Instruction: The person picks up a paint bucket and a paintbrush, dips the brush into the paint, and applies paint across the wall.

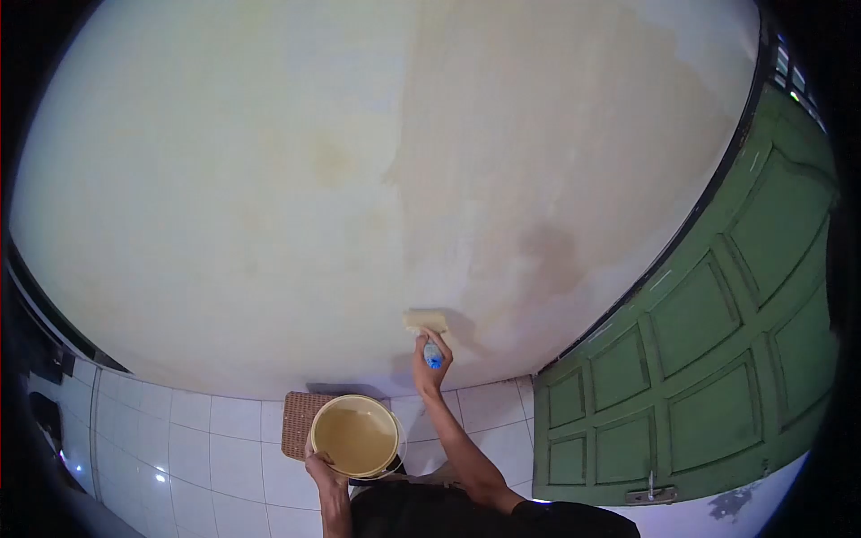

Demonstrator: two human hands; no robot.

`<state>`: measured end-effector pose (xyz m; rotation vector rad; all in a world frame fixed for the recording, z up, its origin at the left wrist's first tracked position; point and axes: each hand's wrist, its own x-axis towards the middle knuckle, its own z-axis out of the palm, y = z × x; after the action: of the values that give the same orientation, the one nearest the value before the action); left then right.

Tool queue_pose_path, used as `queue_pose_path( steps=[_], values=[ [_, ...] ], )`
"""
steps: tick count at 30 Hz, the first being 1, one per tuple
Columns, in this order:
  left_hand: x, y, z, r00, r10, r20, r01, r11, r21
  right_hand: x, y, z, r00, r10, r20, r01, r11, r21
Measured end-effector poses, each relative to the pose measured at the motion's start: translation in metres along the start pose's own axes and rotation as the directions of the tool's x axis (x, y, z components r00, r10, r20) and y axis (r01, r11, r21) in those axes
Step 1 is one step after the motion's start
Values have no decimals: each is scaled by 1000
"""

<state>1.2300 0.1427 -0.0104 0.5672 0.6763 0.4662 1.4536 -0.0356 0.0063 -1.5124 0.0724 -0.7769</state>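
Observation:
Low on the wall (332, 233), a flat brush (425, 321) with pale, paint-coated bristles touches the surface. My right hand (431, 360) is closed round its handle, which has a blue end. A darker beige patch covers the wall's upper right part, beside a paler area on the left. My left hand (325, 466) grips the rim of a round bucket (395, 439) at its lower left. Tan paint or liquid shows inside the bucket.
A brown woven stool or basket (297, 425) stands behind the bucket on the white tiled floor (235, 417). On the right is a green panelled door (628, 365) with a metal latch. Dark objects lie at the far left.

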Motion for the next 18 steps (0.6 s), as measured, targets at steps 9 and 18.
queue_pose_path(
  steps=[9,18],
  values=[
    [17,-8,-34,995,-2,102,1,1000,6,139,-187,46,938,-314,150,331,938,-105],
    [11,1,-28,997,60,56,-58,998,-39,236,-328,55,884,-462,74,457,886,75]
  ],
)
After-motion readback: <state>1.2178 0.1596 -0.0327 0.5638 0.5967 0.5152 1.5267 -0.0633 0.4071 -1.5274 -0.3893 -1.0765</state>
